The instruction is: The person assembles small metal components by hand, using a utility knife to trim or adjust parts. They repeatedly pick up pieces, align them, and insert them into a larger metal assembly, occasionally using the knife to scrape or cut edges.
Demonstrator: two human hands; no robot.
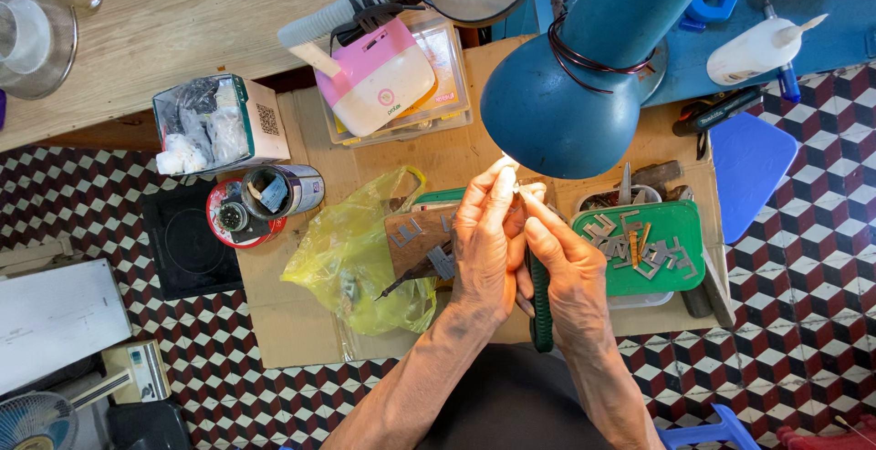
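My left hand (485, 240) and my right hand (564, 263) are raised together under the blue desk lamp (584, 76), fingertips pinched on a tiny pale part (516, 188) that I cannot make out. My right hand also grips a green-handled tool (542, 308) that points down toward me. Beneath the hands lies a brown wooden block (418, 235) with small grey metal pieces on it. A green tray lid (662, 245) to the right carries several small metal pieces.
A yellow plastic bag (351, 249) lies left of the hands on cardboard (292, 322). Further left stand a round tin (274, 196) and an open box of bagged parts (214, 123). A pink and white device (379, 76) sits on a clear case. A white glue bottle (757, 47) lies at top right.
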